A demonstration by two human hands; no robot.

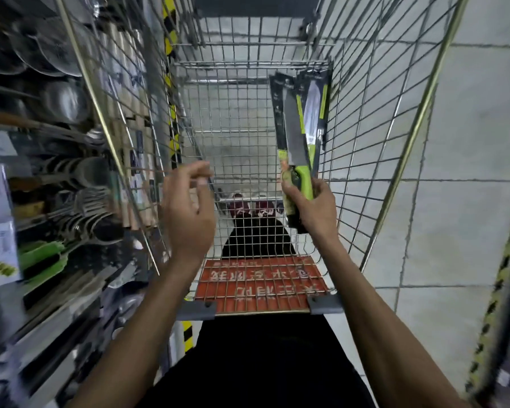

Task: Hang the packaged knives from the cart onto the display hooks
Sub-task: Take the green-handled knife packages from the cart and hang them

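My right hand (pixel 312 207) grips a small bunch of packaged knives (pixel 299 122) by their lower ends; the black cards with green handles and steel blades stand upright over the wire shopping cart (pixel 236 113). My left hand (pixel 189 210) hovers above the cart's left side with fingers loosely curled, holding nothing, about a hand's width left of the knives. The display shelving (pixel 56 172) with hanging utensils runs along the left, blurred; its hooks are hard to make out.
The cart's red child-seat flap (pixel 262 284) lies below my wrists. Ladles, spoons, pans and green-handled tools (pixel 42 257) crowd the left rack. Grey tiled floor (pixel 468 142) lies to the right, with a yellow-black striped post (pixel 495 304) at the right edge.
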